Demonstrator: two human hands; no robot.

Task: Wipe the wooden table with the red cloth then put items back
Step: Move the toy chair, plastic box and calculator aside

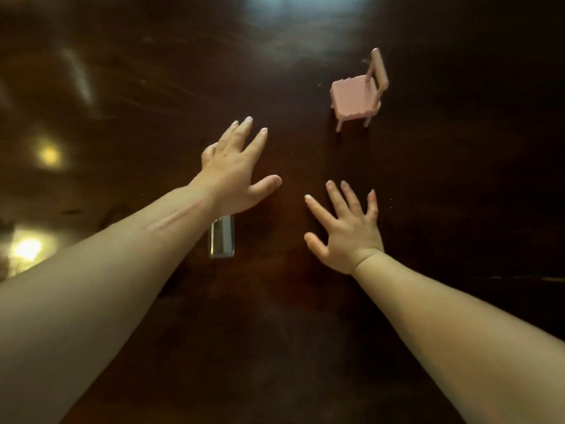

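Noted: left hand (235, 175), right hand (348, 231), fingers spread, nothing held, over wooden table (153, 71). No red cloth in view. Pink toy chair (356, 93) upright ahead; phone (221, 240) by left wrist (partly hidden). Step likely item handling; next move: reach, grasp chair.
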